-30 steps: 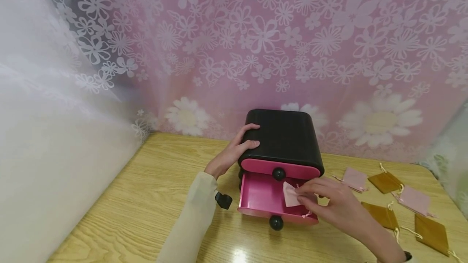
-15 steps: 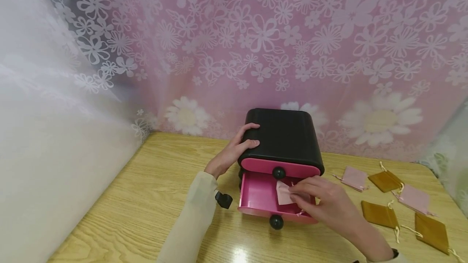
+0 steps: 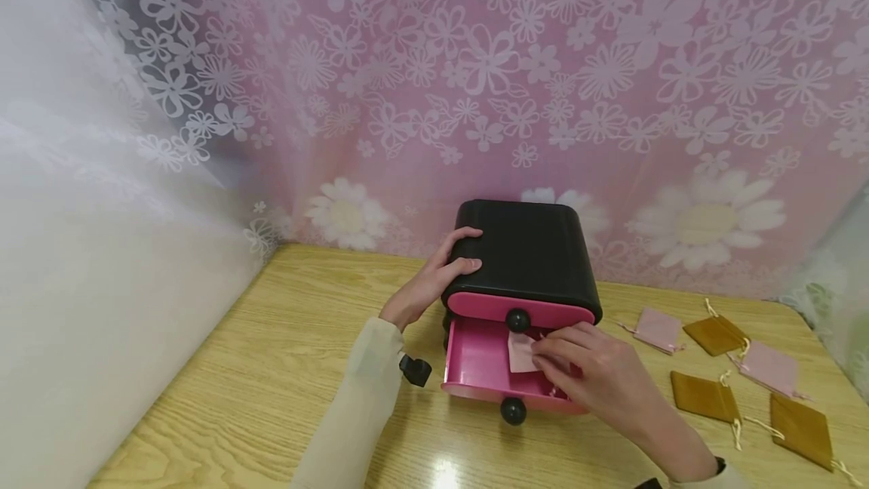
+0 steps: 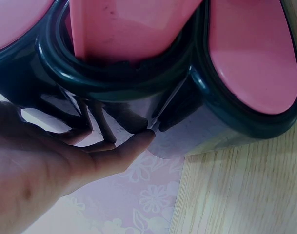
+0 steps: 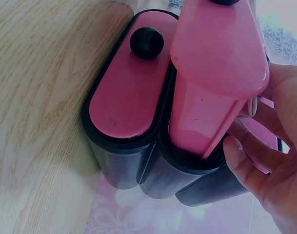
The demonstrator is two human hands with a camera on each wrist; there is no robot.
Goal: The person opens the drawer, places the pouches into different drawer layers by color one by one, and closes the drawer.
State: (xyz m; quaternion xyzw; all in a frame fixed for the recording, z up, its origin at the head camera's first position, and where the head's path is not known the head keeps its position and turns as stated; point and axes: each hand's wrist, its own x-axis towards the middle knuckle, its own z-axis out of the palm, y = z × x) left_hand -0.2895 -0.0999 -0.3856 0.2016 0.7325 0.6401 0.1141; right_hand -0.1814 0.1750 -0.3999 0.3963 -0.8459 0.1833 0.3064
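Observation:
A black cabinet (image 3: 526,247) with pink drawers stands on the table, its middle drawer (image 3: 475,357) pulled out. My left hand (image 3: 424,289) rests against the cabinet's left side, two fingertips lying over the top edge. In the left wrist view, the fingers (image 4: 121,156) of that hand press flat on the glossy side. Over the drawer's right half, my right hand (image 3: 604,372) pinches a small pale pink drawstring pouch (image 3: 520,353) between thumb and fingers. The pouch lies inside the drawer's outline, its cord end partly hidden by the hand.
To the right lie several drawstring pouches, such as a pink pouch (image 3: 657,330) and a brown pouch (image 3: 801,432). The upper drawer (image 3: 475,308) is closed above the open one. Behind the cabinet hangs a pink flowered curtain (image 3: 421,96).
My right hand has moved left and slightly deeper into the drawer, carrying the pale pink pouch toward the drawer's middle. The left hand stays on the cabinet.

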